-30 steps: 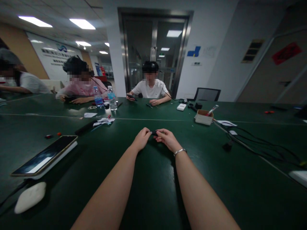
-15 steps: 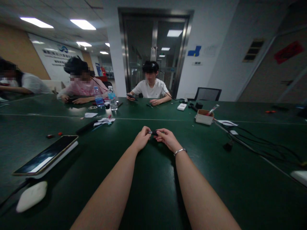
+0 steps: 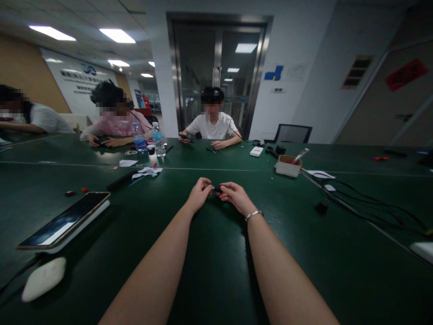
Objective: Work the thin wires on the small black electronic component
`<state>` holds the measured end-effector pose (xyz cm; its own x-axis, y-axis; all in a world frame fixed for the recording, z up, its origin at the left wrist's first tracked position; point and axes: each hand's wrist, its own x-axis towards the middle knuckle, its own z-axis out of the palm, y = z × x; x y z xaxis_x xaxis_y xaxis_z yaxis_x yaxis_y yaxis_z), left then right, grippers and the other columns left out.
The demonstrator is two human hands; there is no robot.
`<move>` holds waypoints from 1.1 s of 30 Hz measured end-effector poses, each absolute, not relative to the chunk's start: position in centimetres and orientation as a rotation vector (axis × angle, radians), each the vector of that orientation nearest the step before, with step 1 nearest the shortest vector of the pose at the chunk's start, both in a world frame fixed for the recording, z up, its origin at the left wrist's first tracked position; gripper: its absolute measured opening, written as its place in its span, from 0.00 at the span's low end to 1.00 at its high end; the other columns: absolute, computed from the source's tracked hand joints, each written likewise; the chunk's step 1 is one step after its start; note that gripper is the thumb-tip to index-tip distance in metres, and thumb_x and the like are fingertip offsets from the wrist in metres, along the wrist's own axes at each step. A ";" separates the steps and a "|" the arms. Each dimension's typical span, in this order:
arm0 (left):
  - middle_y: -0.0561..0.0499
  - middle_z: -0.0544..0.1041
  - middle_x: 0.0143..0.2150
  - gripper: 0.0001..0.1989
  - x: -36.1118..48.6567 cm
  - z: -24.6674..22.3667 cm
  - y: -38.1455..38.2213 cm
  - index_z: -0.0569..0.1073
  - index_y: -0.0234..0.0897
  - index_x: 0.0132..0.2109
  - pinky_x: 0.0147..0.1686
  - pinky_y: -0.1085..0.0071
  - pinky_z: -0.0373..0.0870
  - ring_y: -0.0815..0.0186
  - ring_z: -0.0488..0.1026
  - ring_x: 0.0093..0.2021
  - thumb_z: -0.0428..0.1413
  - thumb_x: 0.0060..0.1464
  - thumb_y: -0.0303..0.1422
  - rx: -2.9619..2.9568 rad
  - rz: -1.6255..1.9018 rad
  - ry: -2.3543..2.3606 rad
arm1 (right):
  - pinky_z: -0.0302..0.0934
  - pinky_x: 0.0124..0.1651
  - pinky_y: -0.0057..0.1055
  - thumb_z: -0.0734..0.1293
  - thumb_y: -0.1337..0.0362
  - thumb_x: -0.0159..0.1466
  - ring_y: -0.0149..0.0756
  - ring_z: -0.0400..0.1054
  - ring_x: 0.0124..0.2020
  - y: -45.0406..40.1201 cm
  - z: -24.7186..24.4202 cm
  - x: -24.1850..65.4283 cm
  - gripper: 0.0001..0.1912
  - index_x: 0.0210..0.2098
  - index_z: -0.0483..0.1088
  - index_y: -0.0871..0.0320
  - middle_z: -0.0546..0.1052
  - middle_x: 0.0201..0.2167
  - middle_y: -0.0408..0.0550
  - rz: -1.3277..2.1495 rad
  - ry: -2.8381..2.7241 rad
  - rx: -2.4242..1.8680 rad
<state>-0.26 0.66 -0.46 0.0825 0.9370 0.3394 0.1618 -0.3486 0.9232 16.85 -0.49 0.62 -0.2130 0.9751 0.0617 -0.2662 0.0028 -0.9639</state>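
A small dark stick-shaped object point(image 3: 217, 188) with a pale metallic left end spans the gap between my hands, over the middle of the table. Its exact kind is too small to make out. My left hand point(image 3: 199, 195) pinches the pale end between thumb and fingers. On the black end, the thumb and fingertips of my right hand point(image 3: 236, 196) are closed. Around my right wrist is a silver bracelet point(image 3: 254, 215). Both forearms reach forward across the dark green table point(image 3: 216, 262).
A phone point(image 3: 66, 221) on a white block and a white rounded case point(image 3: 44, 279) lie at left. Bottles point(image 3: 158, 141) and papers point(image 3: 147, 172) stand farther off. A small box point(image 3: 288, 167) and black cables point(image 3: 372, 201) are at right. Several people sit opposite.
My hands stay in almost the same place. The dark object has shifted very slightly between my fingertips, and more of its black part shows.
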 end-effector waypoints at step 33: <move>0.55 0.69 0.22 0.11 -0.5 0.5 0.6 0.71 0.33 0.33 0.23 0.75 0.61 0.73 0.65 0.22 0.56 0.47 0.38 1.486 1.304 1.017 | 0.68 0.28 0.20 0.73 0.69 0.53 0.26 0.72 0.24 -0.5 0.6 17.1 0.15 0.40 0.70 0.62 0.77 0.27 0.45 1.473 -1.242 -0.844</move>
<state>-0.47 0.60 0.47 0.1114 0.9574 0.2666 0.0255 -0.2709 0.9623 17.12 -0.53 0.63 -0.2650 0.9605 0.0846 -0.2460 0.0175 -0.9691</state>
